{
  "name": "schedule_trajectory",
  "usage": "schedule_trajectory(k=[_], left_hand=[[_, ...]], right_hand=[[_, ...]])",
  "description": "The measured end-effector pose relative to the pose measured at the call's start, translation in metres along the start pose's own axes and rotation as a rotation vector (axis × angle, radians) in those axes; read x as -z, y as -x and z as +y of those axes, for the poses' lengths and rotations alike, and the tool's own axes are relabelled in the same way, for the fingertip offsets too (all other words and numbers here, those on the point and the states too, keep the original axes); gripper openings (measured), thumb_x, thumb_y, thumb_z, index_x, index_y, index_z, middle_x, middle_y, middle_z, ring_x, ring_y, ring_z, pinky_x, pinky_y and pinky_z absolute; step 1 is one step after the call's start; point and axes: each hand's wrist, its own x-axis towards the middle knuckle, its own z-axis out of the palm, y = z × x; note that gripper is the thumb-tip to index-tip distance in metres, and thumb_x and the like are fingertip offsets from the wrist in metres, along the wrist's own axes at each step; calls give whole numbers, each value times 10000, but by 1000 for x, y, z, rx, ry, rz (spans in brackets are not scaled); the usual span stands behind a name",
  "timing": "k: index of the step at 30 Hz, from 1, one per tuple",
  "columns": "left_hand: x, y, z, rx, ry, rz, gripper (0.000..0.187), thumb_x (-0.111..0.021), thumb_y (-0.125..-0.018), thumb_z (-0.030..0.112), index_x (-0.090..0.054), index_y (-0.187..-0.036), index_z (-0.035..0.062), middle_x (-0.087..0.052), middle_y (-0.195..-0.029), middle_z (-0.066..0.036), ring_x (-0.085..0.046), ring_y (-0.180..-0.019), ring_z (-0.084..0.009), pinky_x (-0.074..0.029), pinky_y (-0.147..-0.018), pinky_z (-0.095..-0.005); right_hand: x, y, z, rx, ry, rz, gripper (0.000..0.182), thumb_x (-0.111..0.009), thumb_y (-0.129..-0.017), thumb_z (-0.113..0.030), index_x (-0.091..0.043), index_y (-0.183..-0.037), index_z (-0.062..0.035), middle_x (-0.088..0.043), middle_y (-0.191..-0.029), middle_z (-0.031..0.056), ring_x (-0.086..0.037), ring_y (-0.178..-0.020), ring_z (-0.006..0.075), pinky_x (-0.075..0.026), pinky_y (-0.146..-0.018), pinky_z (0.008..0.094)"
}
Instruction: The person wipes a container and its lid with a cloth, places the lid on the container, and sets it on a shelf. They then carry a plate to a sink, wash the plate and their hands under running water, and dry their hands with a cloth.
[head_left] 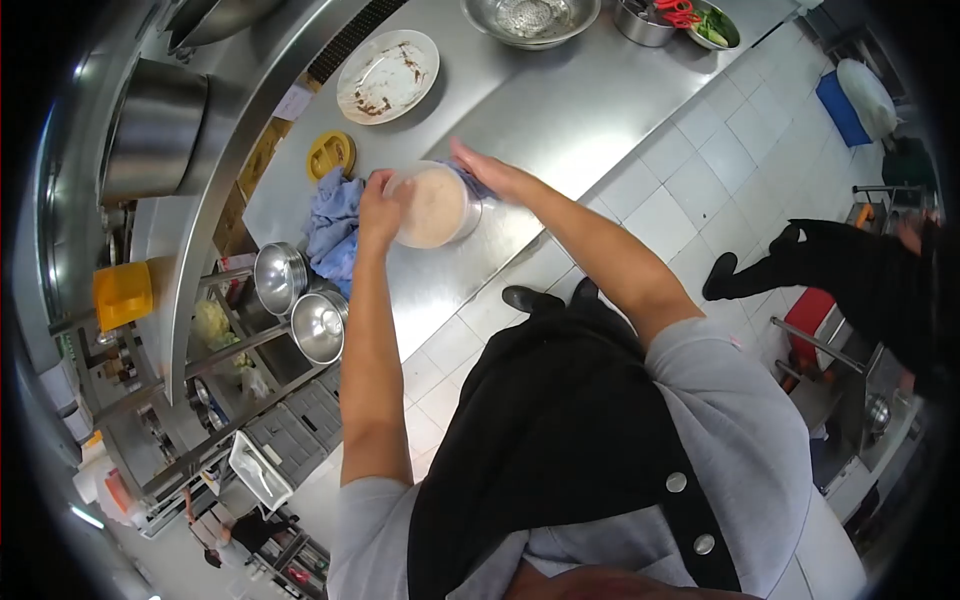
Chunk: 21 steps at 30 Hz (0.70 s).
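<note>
A round clear plastic container point(432, 208) with pale beige contents stands tilted on the steel counter point(560, 110). My left hand point(378, 208) grips its left rim. My right hand point(492, 176) lies against its far right side, fingers stretched, pressing a small piece of blue cloth point(474, 186) to the container wall. A crumpled blue cloth point(335, 232) lies on the counter just left of my left hand.
A dirty white plate point(388, 75), a yellow lid point(330, 154) and a metal bowl point(530, 20) sit on the counter. Two steel bowls point(300, 300) rest on a rack at left. Another person in black point(850, 275) stands on the tiled floor at right.
</note>
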Motion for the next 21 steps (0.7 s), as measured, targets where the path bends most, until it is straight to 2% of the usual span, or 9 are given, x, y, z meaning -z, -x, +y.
schedule_trajectory(k=[2, 4, 5, 7, 10, 11, 15, 17, 21], left_hand=[[-2, -10, -6, 59, 85, -7, 202, -700, -937, 147, -627, -1020, -21, -669, -951, -88, -606, -845, -174, -505, -773, -326], [-6, -3, -13, 131, 158, -31, 198, -704, -929, 147, -633, -1016, -16, -669, -934, -84, -607, -834, -174, -505, -762, -326], [-11, 6, -14, 142, 154, 108, 180, -692, -932, 145, -638, -1007, -9, -670, -916, -73, -609, -823, -173, -502, -747, -326], [-27, 12, -15, 144, 157, 263, 164, -679, -936, 144, -642, -999, -2, -671, -898, -63, -610, -812, -172, -500, -733, -326], [-39, 32, -21, 210, 211, 549, 147, -646, -953, 145, -645, -981, 1, -679, -872, -66, -611, -801, -174, -496, -720, -344], [-33, 33, -19, 193, 61, 490, 141, -636, -955, 139, -640, -978, 0, -667, -881, -59, -590, -781, -159, -489, -711, -337], [-25, 22, -20, 6, -16, 243, 131, -623, -958, 129, -633, -977, 0, -663, -912, -69, -582, -777, -149, -488, -714, -342], [-27, 21, 2, -27, -71, 205, 128, -621, -958, 123, -633, -978, -2, -666, -915, -72, -588, -796, -146, -488, -721, -337], [-27, 5, -12, -10, -100, 186, 140, -631, -956, 128, -633, -1004, -4, -671, -925, -72, -608, -858, -160, -492, -739, -330]], right_hand=[[-3, 2, -14, -166, -144, -118, 879, -354, -1027, -670, -373, -1516, 61, -345, -1582, 268, -267, -1513, 344, -189, -1241, 375], [-30, 43, -23, 115, -22, 24, 780, -334, -1076, -577, -361, -1527, 60, -451, -1542, 187, -414, -1422, 276, -269, -1209, 353], [-49, 56, 1, 116, -29, 26, 780, -334, -1076, -577, -361, -1527, 60, -451, -1542, 187, -414, -1422, 276, -269, -1209, 353], [-82, 74, 57, 490, 194, 504, 778, -358, -1092, -482, -136, -1586, 77, -261, -1634, 241, -246, -1520, 338, -166, -1250, 394], [-122, 115, 67, 310, 397, 482, 805, -380, -1094, -403, 37, -1583, 82, -110, -1665, 275, -100, -1558, 376, -83, -1264, 421], [-123, 109, 68, 339, 314, 565, 804, -400, -1067, -469, -115, -1581, 80, -175, -1655, 269, -174, -1542, 388, -160, -1251, 432], [-68, 73, -4, 506, 202, 542, 747, -383, -1074, -467, -221, -1569, 68, -239, -1639, 264, -272, -1503, 390, -218, -1231, 438], [-23, 41, -37, 229, -155, -76, 650, -370, -1101, -407, -277, -1563, 41, -308, -1618, 234, -257, -1526, 322, -191, -1242, 374], [-40, 41, -29, 292, -17, 39, 643, -422, -1087, -399, -312, -1554, 30, -349, -1596, 229, -292, -1510, 314, -211, -1237, 383]])
